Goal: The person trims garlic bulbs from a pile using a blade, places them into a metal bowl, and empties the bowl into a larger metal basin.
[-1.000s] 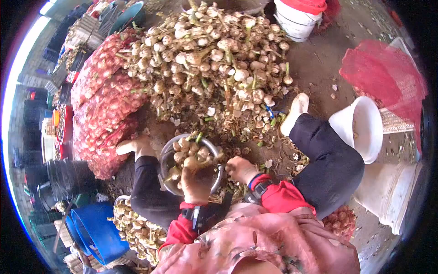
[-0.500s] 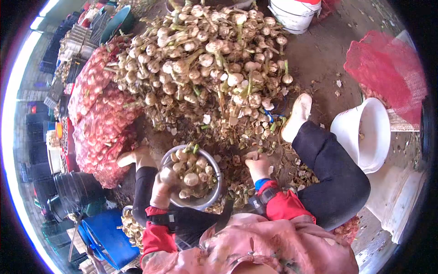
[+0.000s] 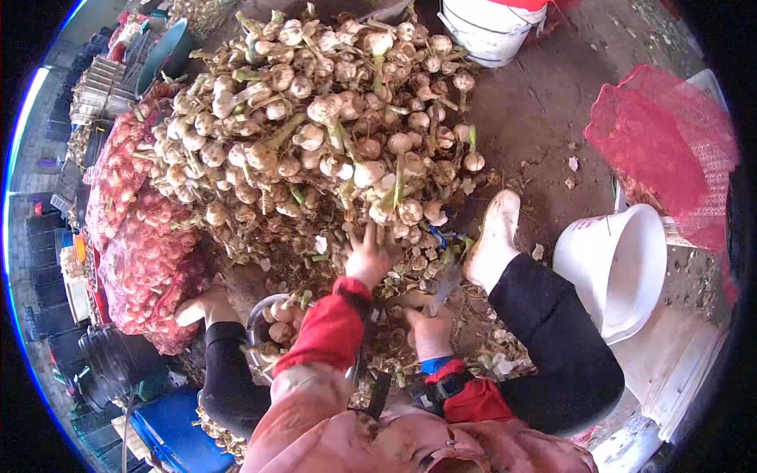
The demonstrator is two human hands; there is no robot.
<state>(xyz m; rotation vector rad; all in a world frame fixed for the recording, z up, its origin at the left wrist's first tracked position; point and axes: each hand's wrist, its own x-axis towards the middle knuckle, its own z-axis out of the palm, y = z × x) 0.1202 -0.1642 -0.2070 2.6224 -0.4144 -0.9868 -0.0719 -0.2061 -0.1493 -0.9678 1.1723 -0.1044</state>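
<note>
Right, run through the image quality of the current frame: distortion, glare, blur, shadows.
Head view: fisheye curvature bends the scene, with black corners; head view, left edge: a white-blue glare strip; head view, centre: a grey streak by the right hand is smeared, too blurred to name; head view, top: the pile of bulbs reads fairly clear, under soft light.

The left arm [image 3: 327, 331] is pointing almost straight toward one o'clock, the left hand [image 3: 371, 254] is lying palm down with its fingers [image 3: 371, 231] spreading apart, and the right arm [image 3: 473, 398] is angling toward eleven o'clock, the right hand [image 3: 432, 331] sitting curled at five o'clock from the left.
</note>
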